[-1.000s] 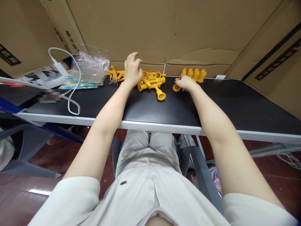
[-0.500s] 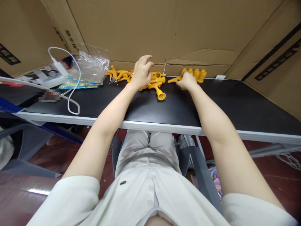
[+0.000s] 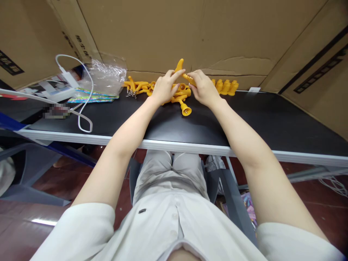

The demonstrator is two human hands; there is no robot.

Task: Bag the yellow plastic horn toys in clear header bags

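Observation:
Both hands meet above a heap of yellow plastic horn-shaped parts [image 3: 174,95] at the far edge of the black table [image 3: 258,123]. My left hand [image 3: 163,87] pinches one yellow part [image 3: 179,66] that sticks upward between the hands. My right hand [image 3: 202,87] grips another yellow part [image 3: 188,78], its tip touching the left fingers. One loose horn [image 3: 185,108] lies nearest me, mouth outward. A neat row of yellow parts [image 3: 226,87] lies to the right of my right hand.
Cardboard sheets [image 3: 190,32] wall the back and sides of the table. At the left lie a clear plastic bag [image 3: 107,76], a white charger with cable [image 3: 73,81] and colourful packets [image 3: 89,97]. Small metal chains [image 3: 132,93] lie beside the heap.
My right hand left the row on the right and moved left with a yellow part. My left hand lifted a part from the heap, and the two hands came together.

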